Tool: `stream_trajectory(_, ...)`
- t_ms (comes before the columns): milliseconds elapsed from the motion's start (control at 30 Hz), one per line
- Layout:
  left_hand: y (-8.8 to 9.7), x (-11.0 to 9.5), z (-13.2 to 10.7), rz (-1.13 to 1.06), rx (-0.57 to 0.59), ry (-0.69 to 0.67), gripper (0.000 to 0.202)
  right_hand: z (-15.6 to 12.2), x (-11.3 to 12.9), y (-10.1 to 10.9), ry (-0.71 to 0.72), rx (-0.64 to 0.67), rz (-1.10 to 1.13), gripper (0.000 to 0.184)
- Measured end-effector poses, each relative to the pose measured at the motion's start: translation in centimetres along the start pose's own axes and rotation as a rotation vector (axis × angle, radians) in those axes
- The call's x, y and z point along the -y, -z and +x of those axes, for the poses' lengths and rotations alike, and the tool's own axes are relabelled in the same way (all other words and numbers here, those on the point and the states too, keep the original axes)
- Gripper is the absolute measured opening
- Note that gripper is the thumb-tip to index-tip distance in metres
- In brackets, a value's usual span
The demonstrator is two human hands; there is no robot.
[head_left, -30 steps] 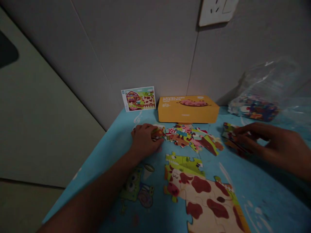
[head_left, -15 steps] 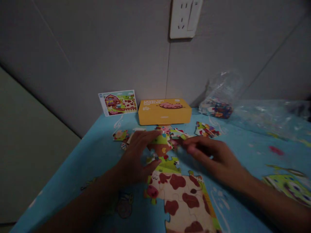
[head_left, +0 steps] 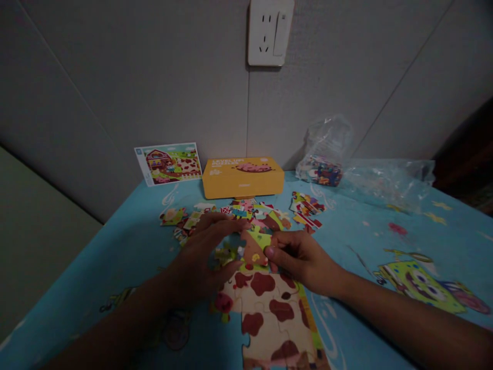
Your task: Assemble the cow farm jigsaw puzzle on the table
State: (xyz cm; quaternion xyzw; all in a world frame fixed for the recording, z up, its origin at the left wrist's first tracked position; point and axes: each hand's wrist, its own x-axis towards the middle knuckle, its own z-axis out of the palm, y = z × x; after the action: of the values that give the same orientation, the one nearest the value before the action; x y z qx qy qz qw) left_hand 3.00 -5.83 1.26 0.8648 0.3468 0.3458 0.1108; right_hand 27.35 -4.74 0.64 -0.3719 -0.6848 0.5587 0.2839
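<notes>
A partly joined cow puzzle point(head_left: 269, 313) lies on the blue cartoon tablecloth point(head_left: 385, 241) in front of me. At its top edge both hands meet over a brown and green puzzle piece point(head_left: 256, 244). My left hand point(head_left: 204, 254) arches over the piece from the left, fingers spread and curved, fingertips touching it. My right hand point(head_left: 298, 257) pinches the same piece at its right edge with thumb and fingers closed. Several loose pieces point(head_left: 234, 213) lie scattered just beyond the hands.
A yellow puzzle box point(head_left: 242, 177) stands against the wall with a picture card point(head_left: 168, 163) leaning to its left. A small pile of pieces point(head_left: 306, 208) lies right of the box. Clear plastic bags point(head_left: 346, 164) sit at the back right. A wall socket point(head_left: 269, 32) is above.
Both hands came in from the scattered pieces to the top of the cow puzzle. The right hand now pinches the brown and green piece. The view has shifted right.
</notes>
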Motion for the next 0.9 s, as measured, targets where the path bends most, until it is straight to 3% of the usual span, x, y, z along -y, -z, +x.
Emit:
stream_trajectory(233,0.0,0.3,0.2,0.022,-0.031,-0.057,0.053,-0.1,-0.5,0.3,-0.024,0.02,-0.024,0.045)
stream_trajectory(433,0.0,0.5,0.4,-0.011,-0.047,-0.157,0.029,-0.1,-0.5,0.4,-0.019,0.015,-0.061,0.047)
stream_trajectory(633,-0.1,0.7,0.3,0.006,-0.077,-0.167,0.022,-0.1,-0.1,0.4,-0.006,0.017,-0.11,0.051)
stream_trajectory(900,0.2,0.8,0.9,0.085,-0.212,-0.024,0.014,-0.1,0.1,1.1,0.154,-0.256,-0.362,0.047)
